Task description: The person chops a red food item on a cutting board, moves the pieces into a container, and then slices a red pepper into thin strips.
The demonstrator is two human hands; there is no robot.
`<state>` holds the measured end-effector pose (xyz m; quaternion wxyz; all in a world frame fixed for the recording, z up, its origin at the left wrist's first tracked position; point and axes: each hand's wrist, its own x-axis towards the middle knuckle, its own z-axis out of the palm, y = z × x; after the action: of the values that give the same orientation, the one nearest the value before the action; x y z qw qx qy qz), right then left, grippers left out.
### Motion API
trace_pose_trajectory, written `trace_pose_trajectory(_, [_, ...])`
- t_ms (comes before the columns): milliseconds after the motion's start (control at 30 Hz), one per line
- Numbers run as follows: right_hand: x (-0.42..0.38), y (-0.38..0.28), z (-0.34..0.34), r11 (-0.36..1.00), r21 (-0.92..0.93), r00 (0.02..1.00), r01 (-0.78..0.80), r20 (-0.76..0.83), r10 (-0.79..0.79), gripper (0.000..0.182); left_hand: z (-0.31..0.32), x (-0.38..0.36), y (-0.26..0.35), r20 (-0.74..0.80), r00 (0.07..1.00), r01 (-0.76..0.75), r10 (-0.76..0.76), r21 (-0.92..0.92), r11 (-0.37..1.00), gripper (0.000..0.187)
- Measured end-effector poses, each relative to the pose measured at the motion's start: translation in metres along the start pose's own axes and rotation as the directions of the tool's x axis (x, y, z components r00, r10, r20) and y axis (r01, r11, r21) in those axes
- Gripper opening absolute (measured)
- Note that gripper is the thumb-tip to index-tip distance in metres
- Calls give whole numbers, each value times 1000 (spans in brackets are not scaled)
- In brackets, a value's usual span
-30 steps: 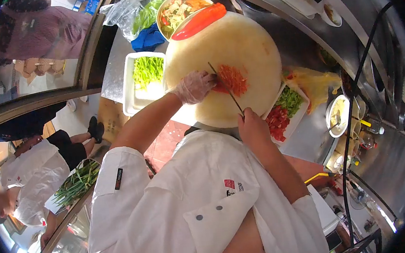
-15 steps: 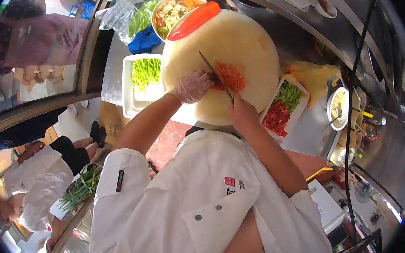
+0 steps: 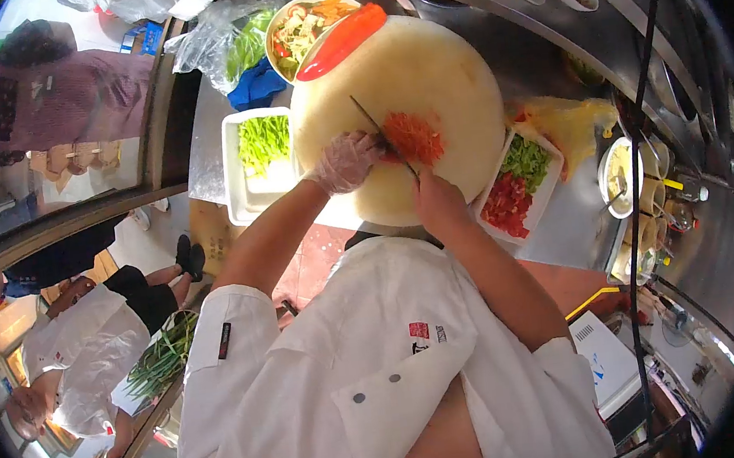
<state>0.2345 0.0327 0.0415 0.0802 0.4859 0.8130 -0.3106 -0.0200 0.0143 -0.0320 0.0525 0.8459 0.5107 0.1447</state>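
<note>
Apparently slicing mid-frame: clamping right hand [image 3: 441, 204] around knife [image 3: 368, 118], bunching fingers of gloved left hand [image 3: 346, 162] beside red shreds [image 3: 414, 138], hiding any hold; probably needing careful knuckle clearance next.

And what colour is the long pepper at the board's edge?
The pepper is red, best seen in the head view.

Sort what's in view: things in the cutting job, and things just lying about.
In the job:
- knife, in the right hand
- gloved left hand, beside the blade
- board
- red shreds
- red pepper at the board's edge, probably

Lying about:
- blue cloth
- clear bag
- yellow bag
</note>
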Motion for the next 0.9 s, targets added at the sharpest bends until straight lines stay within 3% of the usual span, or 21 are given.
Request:
trace_pose_trajectory(33, [-2,-3,-5,1000,0,1000,23,-20,-23,33,-1,-1,1,-47,999,-10,9,-16,1000,25])
trace_pose_trajectory(100, [-7,-18,-25,997,-1,995,-76,59,76,32,0,1,0,-149,988,-39,32,-46,998,25])
trace_pose_trajectory(133, [-10,-22,-29,992,-5,986,-123,109,123,31,6,0,0,-153,988,-26,21,-31,999,25])
trace_pose_trajectory(233, [9,1,15,999,5,999,-46,-16,46,29,15,-5,-3,-127,992,-7,5,-13,1000,26])
trace_pose_trajectory(300, [-6,-13,-6,1000,-2,1000,-18,-13,18,29,12,-7,-4,-74,997,-15,11,-42,999,27])
trace_pose_trajectory(400, [0,-5,3,999,17,999,-27,-30,27,29,12,-6,-5,-123,992,-19,7,-99,995,25])
trace_pose_trajectory(500, [5,-7,9,998,28,998,-54,-16,55,30,0,-6,-5,-121,991,-58,56,-14,998,30])
trace_pose_trajectory(600, [-7,-19,-12,998,20,997,-64,32,64,30,3,-8,-3,-111,994,-10,7,-27,1000,31])
trace_pose_trajectory(700, [5,-13,-1,999,-10,998,-50,23,50,30,16,-10,-4,-203,979,-8,-9,-85,996,31])
trace_pose_trajectory(800, [2,-20,-6,1000,-5,999,-30,38,30,29,17,-17,-8,-61,997,34,-39,-72,997,30])
trace_pose_trajectory(900, [-2,-24,-13,997,2,996,-72,60,72,28,15,-16,-7,-175,984,-3,-11,-77,997,28])
